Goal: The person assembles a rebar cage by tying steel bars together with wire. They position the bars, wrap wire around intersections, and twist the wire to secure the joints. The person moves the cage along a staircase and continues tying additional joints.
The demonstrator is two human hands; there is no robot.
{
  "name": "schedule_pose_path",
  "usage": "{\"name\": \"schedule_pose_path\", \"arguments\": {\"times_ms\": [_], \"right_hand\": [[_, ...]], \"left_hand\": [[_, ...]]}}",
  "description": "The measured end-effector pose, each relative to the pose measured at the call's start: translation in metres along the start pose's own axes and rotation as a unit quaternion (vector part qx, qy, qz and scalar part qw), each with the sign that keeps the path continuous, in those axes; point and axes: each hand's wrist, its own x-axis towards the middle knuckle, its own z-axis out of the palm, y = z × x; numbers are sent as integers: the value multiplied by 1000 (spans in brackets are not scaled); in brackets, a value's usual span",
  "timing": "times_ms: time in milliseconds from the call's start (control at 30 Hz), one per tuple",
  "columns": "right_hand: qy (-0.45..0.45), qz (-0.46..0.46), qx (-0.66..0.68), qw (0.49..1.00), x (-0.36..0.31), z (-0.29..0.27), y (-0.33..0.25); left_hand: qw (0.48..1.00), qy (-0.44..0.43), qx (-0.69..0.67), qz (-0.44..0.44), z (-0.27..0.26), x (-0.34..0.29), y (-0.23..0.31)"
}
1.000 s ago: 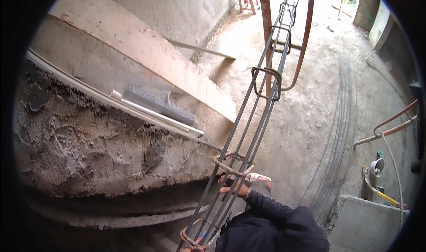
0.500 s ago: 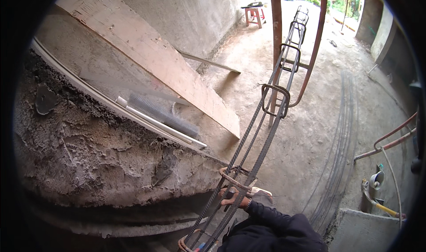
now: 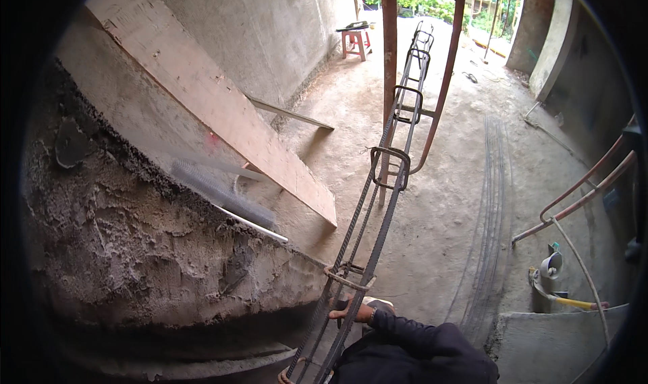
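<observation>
The right hand (image 3: 358, 313) reaches into the rebar cage (image 3: 385, 228) beside a rusty stirrup (image 3: 347, 281); whether its fingers (image 3: 335, 314) are clamped, I cannot tell. The cage runs onward past a metal frame (image 3: 389, 53); farther off stands a red stool (image 3: 356, 35).

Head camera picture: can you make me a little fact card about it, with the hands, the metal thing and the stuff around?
Right hand: at the rebar cage, partly behind a bar; grip unclear
Left hand: not in view
Cage parts: long ribbed bars, loop-shaped stirrups
Far end: between posts of a reddish metal frame
Floor, right: loose rebars
Left side: slanting wooden board, mesh roll
Back: red stool
</observation>
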Motion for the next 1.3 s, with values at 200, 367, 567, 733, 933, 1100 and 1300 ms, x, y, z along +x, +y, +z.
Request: {"name": "schedule_pose_path", "arguments": {"times_ms": [200, 367, 567, 733, 933, 1100, 1300], "right_hand": [[2, 6, -108, 994, 0, -34, 32], [167, 46, 13, 985, -18, -109, 87], [274, -35, 233, 932, -26, -203, 122], [344, 84, 147, 924, -31, -256, 129], [392, 191, 120, 892, -19, -291, 131], [405, 227, 101, 880, -14, -308, 122], [378, 194, 131, 896, -18, -337, 117]], "left_hand": [[1000, 12, 6, 5, 5, -9, -3], [999, 32, 0, -16, 9, -18, 1], [996, -26, 51, -66, -1, -16, -16], [989, 45, 100, -97, 2, -24, -5], [986, 80, 66, -134, 10, -26, 2], [983, 55, 67, -163, 11, -25, -1], [985, 53, 100, -129, 7, -27, 8]]}}
